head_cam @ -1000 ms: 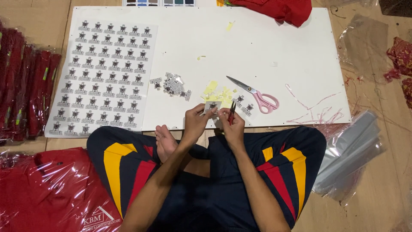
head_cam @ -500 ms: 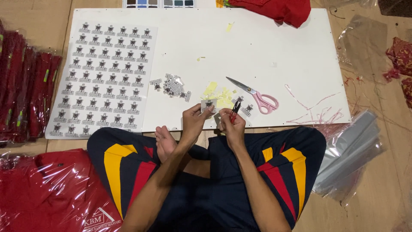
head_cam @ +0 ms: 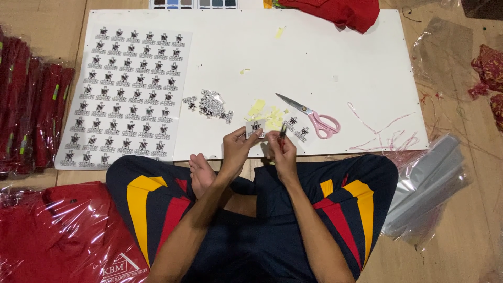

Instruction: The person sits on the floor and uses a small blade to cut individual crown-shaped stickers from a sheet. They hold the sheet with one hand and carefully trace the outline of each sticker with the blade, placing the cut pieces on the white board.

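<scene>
Pinching a small cut-out sticker (head_cam: pixel 255 128) between thumb and fingers (head_cam: pixel 246 137), the left hand (head_cam: pixel 237 149) held it just over the near edge of the white board (head_cam: pixel 325 57). The right hand (head_cam: pixel 282 152) was closed around a thin dark-and-red tool (head_cam: pixel 282 133) — its tip sat just beside the sticker. Yellow backing scraps (head_cam: pixel 264 112) lay close behind the hands, with a pile of cut stickers (head_cam: pixel 209 104) to the left and pink-handled scissors (head_cam: pixel 313 116) to the right. Farther left lay an uncut sticker sheet (head_cam: pixel 128 94) — beyond it, red packed garments (head_cam: pixel 31 115) on the floor.
</scene>
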